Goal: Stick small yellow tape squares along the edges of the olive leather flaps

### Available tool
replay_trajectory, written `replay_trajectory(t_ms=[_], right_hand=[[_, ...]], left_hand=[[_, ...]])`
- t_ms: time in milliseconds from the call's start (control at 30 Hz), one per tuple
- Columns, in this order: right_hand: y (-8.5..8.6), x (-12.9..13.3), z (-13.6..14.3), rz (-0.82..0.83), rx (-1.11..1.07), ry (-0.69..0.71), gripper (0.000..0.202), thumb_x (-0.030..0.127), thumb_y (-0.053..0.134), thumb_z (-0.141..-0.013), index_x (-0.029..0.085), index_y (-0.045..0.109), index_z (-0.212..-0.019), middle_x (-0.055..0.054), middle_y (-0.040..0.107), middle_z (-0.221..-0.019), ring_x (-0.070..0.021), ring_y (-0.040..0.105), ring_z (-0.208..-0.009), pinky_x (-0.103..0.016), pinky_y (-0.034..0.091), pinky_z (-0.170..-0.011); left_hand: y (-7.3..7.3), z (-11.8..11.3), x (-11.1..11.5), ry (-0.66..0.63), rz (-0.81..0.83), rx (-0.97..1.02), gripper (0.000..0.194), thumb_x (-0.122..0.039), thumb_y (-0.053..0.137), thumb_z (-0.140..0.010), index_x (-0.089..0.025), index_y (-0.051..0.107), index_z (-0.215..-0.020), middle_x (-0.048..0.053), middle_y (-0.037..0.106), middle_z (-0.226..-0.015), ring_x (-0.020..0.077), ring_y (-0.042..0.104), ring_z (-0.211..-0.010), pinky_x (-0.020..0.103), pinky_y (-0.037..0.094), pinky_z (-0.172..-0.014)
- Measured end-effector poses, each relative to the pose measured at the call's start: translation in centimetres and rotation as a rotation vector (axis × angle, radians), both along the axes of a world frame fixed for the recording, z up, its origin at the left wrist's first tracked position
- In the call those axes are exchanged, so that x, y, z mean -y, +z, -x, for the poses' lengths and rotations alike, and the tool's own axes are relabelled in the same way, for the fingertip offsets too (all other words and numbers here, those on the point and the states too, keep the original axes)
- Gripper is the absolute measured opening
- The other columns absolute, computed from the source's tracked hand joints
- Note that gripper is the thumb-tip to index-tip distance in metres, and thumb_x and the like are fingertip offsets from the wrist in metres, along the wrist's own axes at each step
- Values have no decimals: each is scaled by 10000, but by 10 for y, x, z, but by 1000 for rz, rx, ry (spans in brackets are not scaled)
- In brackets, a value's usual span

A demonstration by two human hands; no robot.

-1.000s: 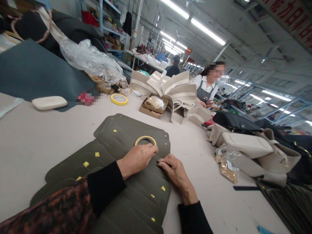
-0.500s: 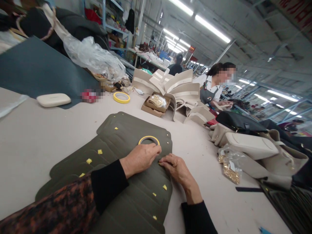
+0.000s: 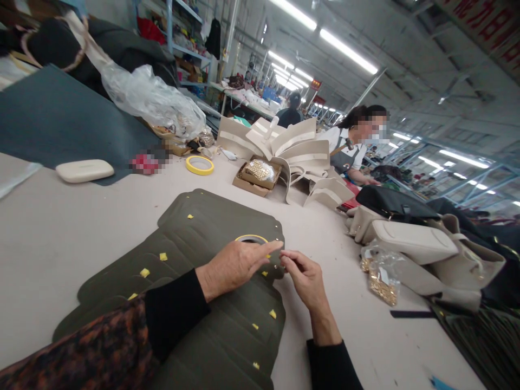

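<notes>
Dark olive panels (image 3: 211, 216) with rounded corners lie overlapping on the table, dotted with small yellow tape pieces (image 3: 145, 273). My left hand (image 3: 229, 265) is above the upper panel, closed about a roll of yellow tape (image 3: 252, 237), whose far rim shows behind the knuckles. Its index finger points right, toward the panel's edge. Beside that edge, my right hand (image 3: 306, 279) has thumb and forefinger pinched together close to the left fingertip. What it pinches is too small to make out. Small metal studs (image 3: 276, 266) sit along the right edge.
Another yellow tape roll (image 3: 199, 165) and a cream case (image 3: 85, 170) lie farther back. A cardboard box (image 3: 258, 173) of gold chain stands by beige bag pieces (image 3: 300, 143). Beige bags (image 3: 414, 238) and bagged chain (image 3: 382, 284) are at right. A co-worker (image 3: 351, 146) is beyond.
My right hand has moved right and slightly up, off the yellow tape piece to the panel's edge. My left index finger has stretched out rightward, and the held tape roll appears flatter.
</notes>
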State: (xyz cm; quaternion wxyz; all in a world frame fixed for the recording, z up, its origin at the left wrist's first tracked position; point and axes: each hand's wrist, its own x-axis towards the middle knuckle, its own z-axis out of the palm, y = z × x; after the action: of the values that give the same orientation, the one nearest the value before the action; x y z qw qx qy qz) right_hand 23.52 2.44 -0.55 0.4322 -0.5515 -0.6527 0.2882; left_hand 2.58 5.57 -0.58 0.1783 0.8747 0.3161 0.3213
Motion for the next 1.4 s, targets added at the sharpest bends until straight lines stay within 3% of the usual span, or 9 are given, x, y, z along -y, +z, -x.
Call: replay_trajectory(t_ms=[133, 300, 533, 667, 833, 1000, 1100, 1200, 1400], right_hand=[[8, 4, 12, -185, 182, 145, 170, 240, 568, -877, 204, 692, -986, -61, 693, -940, -174, 627, -815, -290, 507, -726], [8, 4, 22, -307, 317, 167, 149, 184, 516, -894, 201, 663, -909, -43, 676, -835, -152, 612, -741, -271, 498, -698], [2, 5, 26, -447, 445, 93, 142, 118, 513, -830, 175, 622, -760, -9, 628, -669, -117, 559, -575, -236, 449, -585], [3, 9, 33, -333, 388, 24, 141, 143, 525, -802, 175, 654, -754, -12, 643, -664, -124, 574, -571, -242, 457, -583], [4, 6, 37, 65, -47, -140, 125, 271, 596, -765, 169, 653, -720, 18, 620, -541, -124, 574, -472, -228, 470, -485], [-1, -2, 7, 328, -269, -240, 254, 383, 718, -654, 140, 649, -682, 17, 601, -524, -110, 545, -440, -228, 480, -451], [-4, 1, -14, 452, -263, -144, 344, 444, 758, -636, 122, 670, -721, -2, 620, -563, -92, 531, -451, -205, 442, -449], [-9, 4, -20, 469, -199, -115, 361, 475, 738, -667, 130, 668, -748, 4, 609, -565, -85, 503, -439, -194, 387, -423], [-17, 2, -9, 318, 131, -102, 257, 400, 604, -783, 159, 678, -734, 3, 620, -568, -121, 519, -491, -232, 394, -487]], left_hand=[[-1, -1, 2, 22, 4, -54, 438, -227, 465, -956, -206, 344, -1377, 63, 652, -1199, 174, 651, -1031, 303, 517, -893], [0, -2, 5, 22, -22, -94, 423, -217, 499, -939, -196, 346, -1332, 68, 658, -1167, 181, 676, -956, 284, 530, -802], [2, -1, 4, 37, -3, -159, 73, -194, 469, -936, -199, 526, -982, -3, 659, -853, 157, 647, -762, 239, 446, -627], [1, 0, 2, 43, -16, -162, 86, -155, 475, -921, -194, 546, -891, -5, 637, -813, 154, 616, -757, 246, 427, -653], [7, -4, 10, 79, -169, -162, 128, -153, 446, -922, -183, 540, -839, 5, 609, -775, 162, 580, -708, 269, 394, -612], [8, -6, 15, 75, -176, -211, 112, -177, 452, -932, -188, 541, -865, -1, 620, -785, 157, 579, -697, 270, 392, -594], [4, -5, 10, 121, -104, -345, 96, -161, 466, -923, -185, 553, -890, 14, 631, -806, 169, 596, -717, 267, 403, -580], [3, -5, 7, 120, -79, -453, 106, -127, 473, -905, -182, 563, -907, 36, 634, -837, 189, 605, -763, 268, 428, -590], [10, -6, 10, 96, -30, -527, 133, -99, 463, -892, -172, 571, -920, 57, 638, -855, 217, 615, -790, 293, 478, -618]])
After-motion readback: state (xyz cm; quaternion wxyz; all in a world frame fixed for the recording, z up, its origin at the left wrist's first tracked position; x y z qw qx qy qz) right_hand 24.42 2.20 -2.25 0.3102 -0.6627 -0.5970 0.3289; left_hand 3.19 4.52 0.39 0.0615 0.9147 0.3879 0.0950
